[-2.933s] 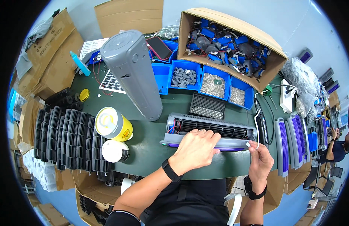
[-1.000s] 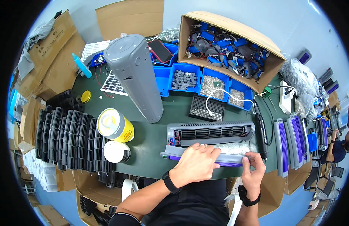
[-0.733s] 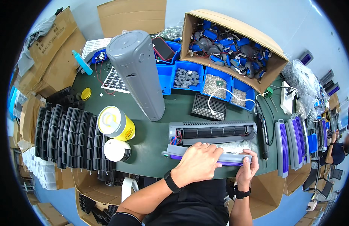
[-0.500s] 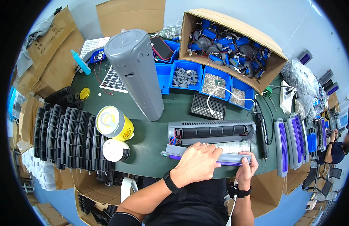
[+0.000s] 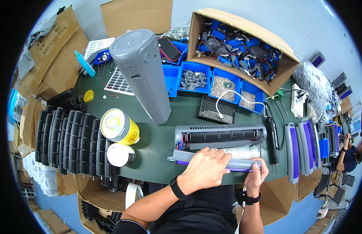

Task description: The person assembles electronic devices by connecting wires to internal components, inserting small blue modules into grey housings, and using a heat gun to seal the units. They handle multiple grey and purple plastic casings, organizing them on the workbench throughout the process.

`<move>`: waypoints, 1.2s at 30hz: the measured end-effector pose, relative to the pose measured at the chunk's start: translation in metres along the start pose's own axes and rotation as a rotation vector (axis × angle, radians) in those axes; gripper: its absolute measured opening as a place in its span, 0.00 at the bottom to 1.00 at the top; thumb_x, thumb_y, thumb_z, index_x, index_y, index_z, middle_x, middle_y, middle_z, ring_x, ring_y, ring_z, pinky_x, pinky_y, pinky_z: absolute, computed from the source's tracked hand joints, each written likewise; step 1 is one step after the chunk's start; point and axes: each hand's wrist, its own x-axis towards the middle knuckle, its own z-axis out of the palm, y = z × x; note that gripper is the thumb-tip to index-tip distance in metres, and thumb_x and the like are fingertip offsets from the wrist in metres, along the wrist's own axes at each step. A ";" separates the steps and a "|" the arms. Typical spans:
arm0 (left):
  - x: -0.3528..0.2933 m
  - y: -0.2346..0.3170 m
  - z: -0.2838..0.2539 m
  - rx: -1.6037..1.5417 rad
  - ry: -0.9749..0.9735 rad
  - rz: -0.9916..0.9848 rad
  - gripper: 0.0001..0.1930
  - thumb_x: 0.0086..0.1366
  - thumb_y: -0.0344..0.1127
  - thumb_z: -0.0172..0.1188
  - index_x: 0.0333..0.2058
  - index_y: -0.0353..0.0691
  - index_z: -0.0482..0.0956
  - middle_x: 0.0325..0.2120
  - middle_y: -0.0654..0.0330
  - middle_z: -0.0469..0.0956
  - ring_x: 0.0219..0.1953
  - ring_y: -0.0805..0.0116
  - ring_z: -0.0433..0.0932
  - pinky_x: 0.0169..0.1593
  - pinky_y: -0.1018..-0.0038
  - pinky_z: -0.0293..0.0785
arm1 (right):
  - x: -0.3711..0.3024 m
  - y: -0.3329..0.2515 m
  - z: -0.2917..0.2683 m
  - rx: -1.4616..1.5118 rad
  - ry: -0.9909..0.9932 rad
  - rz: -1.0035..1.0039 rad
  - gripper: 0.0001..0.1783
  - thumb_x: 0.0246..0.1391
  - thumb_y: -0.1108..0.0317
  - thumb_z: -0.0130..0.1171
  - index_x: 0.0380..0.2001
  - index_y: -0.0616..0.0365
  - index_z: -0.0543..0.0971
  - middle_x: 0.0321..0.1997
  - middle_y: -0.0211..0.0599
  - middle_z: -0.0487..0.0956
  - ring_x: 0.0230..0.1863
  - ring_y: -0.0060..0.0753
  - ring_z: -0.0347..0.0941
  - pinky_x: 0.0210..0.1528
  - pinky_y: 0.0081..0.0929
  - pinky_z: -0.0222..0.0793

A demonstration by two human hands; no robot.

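Between my hands is a long grey panel with a purple strip [image 5: 181, 158], tilted at the table's front edge. My left hand [image 5: 207, 167] lies over its middle, fingers bent and pressed onto it. My right hand [image 5: 256, 176] grips its right end, with the thumb on top and the other fingers partly hidden. Just beyond the panel lies an open grey housing [image 5: 224, 127]. A black ribbed fan roller [image 5: 220, 136] sits inside it, with red wires [image 5: 183, 143] at the left end. Clear plastic film [image 5: 243, 151] shows between housing and panel.
A tall grey tower unit [image 5: 144, 78] stands left of centre, behind a yellow tub [image 5: 119, 125] and a white-lidded jar [image 5: 120, 155]. Black fan rollers [image 5: 71, 142] line the left. Blue bins [image 5: 193, 77] and a carton [image 5: 243, 21] stand behind. An electric screwdriver [image 5: 272, 134] lies right, near more purple-grey panels [image 5: 292, 152].
The whole view has shifted very slightly. Both hands keep their grip on the panel, with no clear movement.
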 end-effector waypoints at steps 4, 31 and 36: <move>0.000 -0.001 0.001 0.004 -0.001 0.000 0.20 0.60 0.45 0.70 0.45 0.40 0.79 0.31 0.58 0.79 0.35 0.59 0.82 0.43 0.65 0.74 | -0.002 0.000 0.001 -0.046 0.023 0.006 0.17 0.61 0.60 0.61 0.35 0.69 0.78 0.32 0.35 0.78 0.36 0.23 0.69 0.42 0.23 0.60; -0.003 0.001 0.000 0.004 0.015 0.013 0.20 0.59 0.44 0.71 0.44 0.39 0.78 0.31 0.58 0.79 0.36 0.58 0.82 0.44 0.65 0.74 | -0.004 0.001 -0.001 -0.014 0.026 0.014 0.16 0.60 0.61 0.61 0.34 0.68 0.79 0.31 0.34 0.77 0.34 0.21 0.67 0.39 0.22 0.57; 0.007 -0.003 -0.008 -0.080 -0.150 -0.045 0.21 0.59 0.44 0.71 0.47 0.40 0.80 0.37 0.55 0.83 0.42 0.52 0.84 0.49 0.60 0.76 | -0.002 0.000 0.005 0.168 0.026 -0.064 0.27 0.63 0.55 0.62 0.53 0.69 0.74 0.45 0.45 0.80 0.50 0.34 0.74 0.56 0.33 0.66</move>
